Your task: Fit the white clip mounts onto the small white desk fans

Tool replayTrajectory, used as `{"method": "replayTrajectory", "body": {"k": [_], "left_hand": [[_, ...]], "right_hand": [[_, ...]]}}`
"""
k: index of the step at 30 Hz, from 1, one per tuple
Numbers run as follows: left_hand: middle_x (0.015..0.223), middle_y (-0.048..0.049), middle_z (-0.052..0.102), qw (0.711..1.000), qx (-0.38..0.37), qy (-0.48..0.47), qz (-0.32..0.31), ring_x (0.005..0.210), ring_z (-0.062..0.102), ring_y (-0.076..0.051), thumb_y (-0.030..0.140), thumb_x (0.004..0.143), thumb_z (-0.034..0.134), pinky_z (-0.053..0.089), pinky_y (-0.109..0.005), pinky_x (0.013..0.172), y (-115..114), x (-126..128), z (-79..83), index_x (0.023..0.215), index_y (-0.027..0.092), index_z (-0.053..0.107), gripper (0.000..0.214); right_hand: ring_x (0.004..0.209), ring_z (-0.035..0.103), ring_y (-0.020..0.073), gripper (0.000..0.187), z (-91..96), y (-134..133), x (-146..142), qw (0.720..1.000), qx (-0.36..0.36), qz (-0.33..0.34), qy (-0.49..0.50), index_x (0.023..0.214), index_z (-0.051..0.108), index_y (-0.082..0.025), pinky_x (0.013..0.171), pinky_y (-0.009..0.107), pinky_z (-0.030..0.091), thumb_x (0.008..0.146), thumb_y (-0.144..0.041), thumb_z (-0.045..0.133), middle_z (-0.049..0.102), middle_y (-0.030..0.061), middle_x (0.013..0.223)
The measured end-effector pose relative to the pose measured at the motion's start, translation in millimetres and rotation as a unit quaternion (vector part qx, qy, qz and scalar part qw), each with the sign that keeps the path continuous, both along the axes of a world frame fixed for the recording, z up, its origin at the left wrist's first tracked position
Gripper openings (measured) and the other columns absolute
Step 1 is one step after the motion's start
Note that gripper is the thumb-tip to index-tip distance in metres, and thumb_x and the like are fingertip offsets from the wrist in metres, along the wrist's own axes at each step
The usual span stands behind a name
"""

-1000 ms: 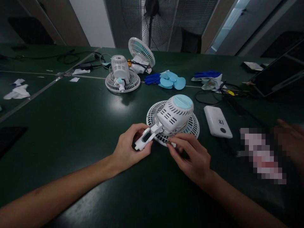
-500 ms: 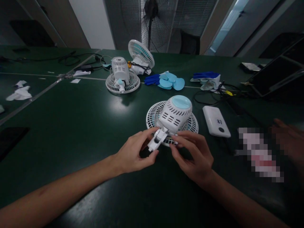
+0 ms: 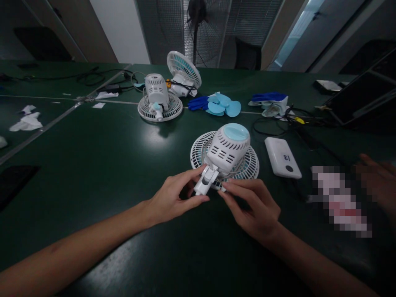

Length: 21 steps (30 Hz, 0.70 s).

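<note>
The left hand point(image 3: 171, 202) grips the fan's arm point(image 3: 206, 181) between thumb below and fingers above, probably to steady the joint and turn its open slot toward the person. Close beside it, the right hand point(image 3: 253, 202) has thumb and forefinger pinched together on a small pale piece point(image 3: 222, 189), too small to identify; fingertips alone seem to suit something so slight.

The fan point(image 3: 229, 148) lies just beyond both hands, grille down on the table point(image 3: 123, 161), so the wide ring gives the motor housing a firm base and leaves the arm facing the person. To its right lies a power bank point(image 3: 282, 157), apart from the hands, and farther right is another person's hand point(image 3: 379, 177).

Beyond, loose blades point(image 3: 224, 105) rest partly over a blue glove point(image 3: 196, 103). A second fan point(image 3: 156, 88) also sits grille down; behind it, a third point(image 3: 185, 68) leans with its grille raised.
</note>
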<state>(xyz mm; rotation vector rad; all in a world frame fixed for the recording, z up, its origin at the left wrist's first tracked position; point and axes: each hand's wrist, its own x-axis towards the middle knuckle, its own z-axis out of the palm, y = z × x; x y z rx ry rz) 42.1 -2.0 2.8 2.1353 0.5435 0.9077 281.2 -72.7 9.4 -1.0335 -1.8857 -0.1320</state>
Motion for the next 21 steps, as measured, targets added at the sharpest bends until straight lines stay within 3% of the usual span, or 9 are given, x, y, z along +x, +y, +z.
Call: {"method": "replayTrajectory", "body": {"k": [3, 9, 16, 21], "left_hand": [[0.100, -0.0030, 0.070, 1.000, 0.005, -0.001, 0.004, 0.072, 0.062, -0.010, 0.033, 0.096, 0.074, 0.052, -0.020, 0.065, 0.3, 0.2, 0.3, 0.154, 0.019, 0.042, 0.067], [0.098, -0.0034, 0.070, 1.000, 0.008, -0.003, 0.007, 0.072, 0.062, -0.011, 0.032, 0.097, 0.072, 0.053, -0.022, 0.065, 1.1, 0.1, 1.9, 0.152, 0.018, 0.044, 0.063], [0.096, -0.0024, 0.068, 1.000, 0.020, 0.011, 0.004, 0.072, 0.061, -0.011, 0.033, 0.098, 0.070, 0.051, -0.022, 0.064, 0.7, -1.4, 1.7, 0.152, 0.018, 0.043, 0.062], [0.100, -0.0047, 0.069, 0.997, 0.066, 0.035, -0.008, 0.076, 0.061, -0.015, 0.039, 0.098, 0.070, 0.054, -0.026, 0.069, 0.5, -1.3, -0.9, 0.156, 0.019, 0.037, 0.070]], "right_hand": [[0.091, 0.072, 0.0142, 0.040, 0.2, -2.7, 0.1, 0.999, 0.014, 0.031, -0.026, 0.120, 0.070, -0.018, 0.081, 0.025, 0.065, 0.084, 0.000, 0.077, 0.073, 0.0052, 0.107], [0.096, 0.072, 0.0148, 0.040, -2.9, 1.6, -2.7, 0.991, -0.057, 0.008, 0.123, 0.121, 0.069, -0.021, 0.074, 0.024, 0.067, 0.090, 0.004, 0.066, 0.071, 0.0053, 0.110], [0.103, 0.073, 0.0157, 0.045, -2.3, 0.1, 0.7, 0.999, 0.009, 0.034, -0.020, 0.125, 0.070, -0.018, 0.090, 0.026, 0.064, 0.086, 0.007, 0.068, 0.073, 0.0077, 0.115], [0.096, 0.074, 0.0155, 0.038, -3.5, 5.5, -0.6, 0.997, -0.058, 0.014, 0.041, 0.124, 0.069, -0.021, 0.087, 0.029, 0.064, 0.091, -0.003, 0.070, 0.074, 0.0046, 0.107]]}}
